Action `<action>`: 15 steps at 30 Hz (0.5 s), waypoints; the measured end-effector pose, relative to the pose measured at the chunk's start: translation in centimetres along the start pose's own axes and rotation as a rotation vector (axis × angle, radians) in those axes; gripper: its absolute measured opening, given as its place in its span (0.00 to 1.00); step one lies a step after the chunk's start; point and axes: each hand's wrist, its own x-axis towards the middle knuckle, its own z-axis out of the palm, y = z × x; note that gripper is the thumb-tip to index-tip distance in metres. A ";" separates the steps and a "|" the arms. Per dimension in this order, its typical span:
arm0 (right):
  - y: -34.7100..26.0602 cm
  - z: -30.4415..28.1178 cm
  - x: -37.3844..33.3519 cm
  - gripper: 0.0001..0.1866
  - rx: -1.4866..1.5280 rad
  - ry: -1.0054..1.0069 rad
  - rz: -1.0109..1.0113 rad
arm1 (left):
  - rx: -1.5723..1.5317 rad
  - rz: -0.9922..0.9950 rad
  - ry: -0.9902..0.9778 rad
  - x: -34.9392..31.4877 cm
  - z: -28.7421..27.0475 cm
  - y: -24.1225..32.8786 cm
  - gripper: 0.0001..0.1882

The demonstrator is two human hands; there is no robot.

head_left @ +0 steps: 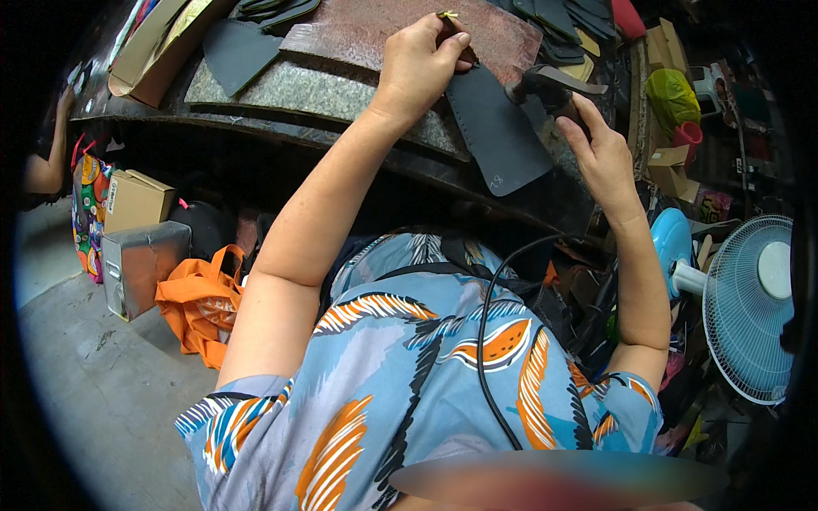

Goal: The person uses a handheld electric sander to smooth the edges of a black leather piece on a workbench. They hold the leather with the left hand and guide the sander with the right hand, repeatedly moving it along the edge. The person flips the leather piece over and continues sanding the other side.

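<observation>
Working at a flat dark sheet (503, 132), at one o'clock, lying partly on a reddish board (341, 38) and seemingly overhanging the near edge of the desk (99, 99). Pinching a slim tool (447, 16) with a yellowish end in the left hand (417, 68) at twelve o'clock, grip closed firmly around it beside the sheet's far end. Grasping a black hammer (558, 89) by its handle in the right hand (602, 157) at two o'clock, head above or against the sheet's right side. Judging by the row of small marks down the sheet's left edge, apparently partway through punching or marking, poised for a blow. Impossible to tell from here about contact between tool tip and sheet. Next, probably calls for setting the tip squarely in line, steadying the left grip, then striking straight down, clear of the fingers.
</observation>
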 end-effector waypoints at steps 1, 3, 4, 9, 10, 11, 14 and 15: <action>-0.1 0.1 0.0 0.24 -0.004 -0.025 0.059 | 0.034 0.010 -0.011 0.0 -0.1 0.0 0.08; -0.5 -0.1 0.3 0.24 0.004 -0.020 0.069 | 0.121 0.048 -0.034 0.1 -0.1 0.1 0.08; -0.8 -0.4 0.4 0.24 0.028 -0.041 0.086 | 0.175 0.076 -0.045 0.1 -0.2 0.1 0.08; -2.9 -3.9 1.5 0.20 0.362 0.178 -0.131 | 0.352 0.354 -0.049 0.3 0.0 0.6 0.07; -3.2 -4.6 1.7 0.19 0.455 0.242 -0.246 | 0.400 0.403 -0.070 0.2 0.0 0.7 0.06; -3.5 -4.6 1.9 0.18 0.540 0.291 -0.301 | 0.447 0.452 -0.091 0.2 0.2 0.9 0.06; -3.8 -4.1 2.1 0.16 0.585 0.238 -0.393 | 0.567 0.627 -0.100 0.0 1.1 1.2 0.05; -3.7 -3.5 1.9 0.18 0.448 0.152 -0.237 | 0.624 0.639 -0.096 -0.3 1.3 1.2 0.06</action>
